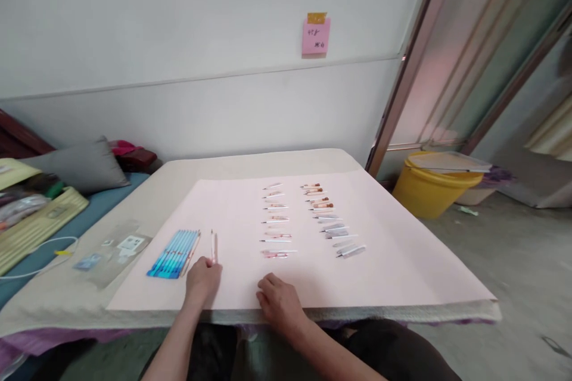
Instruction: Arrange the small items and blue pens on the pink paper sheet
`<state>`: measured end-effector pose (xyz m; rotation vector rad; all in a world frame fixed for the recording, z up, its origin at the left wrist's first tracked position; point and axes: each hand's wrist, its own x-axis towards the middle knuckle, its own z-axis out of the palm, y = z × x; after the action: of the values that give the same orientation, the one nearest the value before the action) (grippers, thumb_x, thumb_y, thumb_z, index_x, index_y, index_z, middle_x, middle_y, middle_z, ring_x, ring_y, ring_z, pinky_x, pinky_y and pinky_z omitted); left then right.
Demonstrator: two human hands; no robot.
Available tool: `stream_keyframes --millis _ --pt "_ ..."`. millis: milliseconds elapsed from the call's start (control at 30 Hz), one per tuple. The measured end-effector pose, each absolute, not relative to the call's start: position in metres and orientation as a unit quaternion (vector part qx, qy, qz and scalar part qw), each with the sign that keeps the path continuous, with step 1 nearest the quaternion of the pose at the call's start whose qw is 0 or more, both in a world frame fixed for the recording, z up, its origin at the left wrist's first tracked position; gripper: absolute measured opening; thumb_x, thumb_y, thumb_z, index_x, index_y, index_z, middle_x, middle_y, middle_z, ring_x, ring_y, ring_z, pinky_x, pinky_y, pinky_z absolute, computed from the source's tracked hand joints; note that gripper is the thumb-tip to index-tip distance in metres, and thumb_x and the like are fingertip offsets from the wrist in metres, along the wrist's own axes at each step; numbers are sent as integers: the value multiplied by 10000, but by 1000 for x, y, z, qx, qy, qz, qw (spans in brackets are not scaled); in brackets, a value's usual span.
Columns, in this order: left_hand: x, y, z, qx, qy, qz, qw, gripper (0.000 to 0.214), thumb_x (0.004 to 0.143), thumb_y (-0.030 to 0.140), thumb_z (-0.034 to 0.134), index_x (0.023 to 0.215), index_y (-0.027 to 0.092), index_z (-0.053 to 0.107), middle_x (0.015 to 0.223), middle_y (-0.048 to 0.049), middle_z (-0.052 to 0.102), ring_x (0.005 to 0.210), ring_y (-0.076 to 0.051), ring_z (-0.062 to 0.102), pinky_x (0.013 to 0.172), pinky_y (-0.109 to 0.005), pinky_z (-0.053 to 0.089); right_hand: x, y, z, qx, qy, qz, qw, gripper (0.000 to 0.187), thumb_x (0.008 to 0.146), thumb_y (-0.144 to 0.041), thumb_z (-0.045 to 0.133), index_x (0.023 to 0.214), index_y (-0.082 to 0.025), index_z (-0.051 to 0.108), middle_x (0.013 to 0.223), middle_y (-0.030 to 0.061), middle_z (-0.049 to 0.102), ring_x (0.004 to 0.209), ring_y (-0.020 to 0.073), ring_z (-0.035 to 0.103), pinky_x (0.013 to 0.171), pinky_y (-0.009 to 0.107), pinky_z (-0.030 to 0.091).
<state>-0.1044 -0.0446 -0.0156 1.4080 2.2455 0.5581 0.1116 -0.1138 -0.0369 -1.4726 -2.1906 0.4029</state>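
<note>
Dark trousers and two bare forearms fill the bottom edge, reaching up onto the table [402, 309]. The left hand [203, 280] rests on a pale pink sheet [393, 262], fingers bunched together at the near end of a slim pen [214, 246] that lies pointing away from the person. Whether the fingertips pinch the pen or only touch it cannot be told. A second thin stick lies right alongside it. The right hand [279, 300] lies a little apart to the right on the same sheet, fingers loosely bent and side by side, nothing in it.

Just left of the pen, a tight row of blue pens [174, 253] lies side by side. Beyond the right hand run two columns of small pen parts, the middle column [274, 220] and the right column [330, 217], each piece set crosswise.

Off the sheet to the left, clear plastic bags [111, 253] lie flat on the table with small cards inside. Further left are a white cable [40, 250], a slatted yellow-green tray [36, 223] and a grey pillow [83, 166]. On the floor to the right stands a yellow bucket [429, 190] covered by a clear lid; its contents are hidden. A pink sticky note [316, 36] is on the wall.
</note>
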Motion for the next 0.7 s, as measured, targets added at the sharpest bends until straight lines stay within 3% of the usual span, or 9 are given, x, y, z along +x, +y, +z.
stream_keyframes --millis 133,233,333,467,600,700 --pt "-69 -58 -25 513 751 262 323 204 668 372 534 640 175 487 555 -40 593 528 -167 589 475 -257 416 108 -108 -40 -563 -712 269 323 178 775 -151 460 923 -189 552 839 27 613 711 134 578 635 219 405" --pt "-48 -70 -32 490 667 330 455 277 630 417 587 646 167 469 570 -30 591 475 -126 564 438 -219 392 107 -101 -43 -556 -662 362 350 237 803 -153 410 1013 -170 518 782 16 633 600 114 585 542 204 409" --pt "-41 -73 -38 461 612 350 539 271 632 408 589 645 172 457 551 -20 581 463 -126 559 430 -216 376 115 -94 -39 -578 -679 318 323 252 839 -160 358 1033 -177 518 785 11 643 597 110 592 536 198 415" --pt "-52 -61 -36 518 707 279 392 161 695 330 508 628 192 457 463 12 525 450 -145 544 458 -241 365 143 -81 -23 -637 -705 169 264 227 843 -176 374 983 -202 550 962 51 608 872 162 573 735 243 401" --pt "-67 -49 -25 580 777 143 197 78 710 246 456 644 208 475 520 -21 548 575 -203 570 524 -284 359 170 -63 -9 -661 -716 117 189 233 842 -143 349 963 -173 546 969 87 569 856 184 566 705 262 388" --pt "-65 -53 -20 610 779 101 103 137 769 314 415 780 206 498 731 -61 596 665 -226 576 538 -301 360 179 -53 -6 -651 -742 102 122 194 824 -129 389 897 -158 566 932 93 565 796 177 574 665 255 386"
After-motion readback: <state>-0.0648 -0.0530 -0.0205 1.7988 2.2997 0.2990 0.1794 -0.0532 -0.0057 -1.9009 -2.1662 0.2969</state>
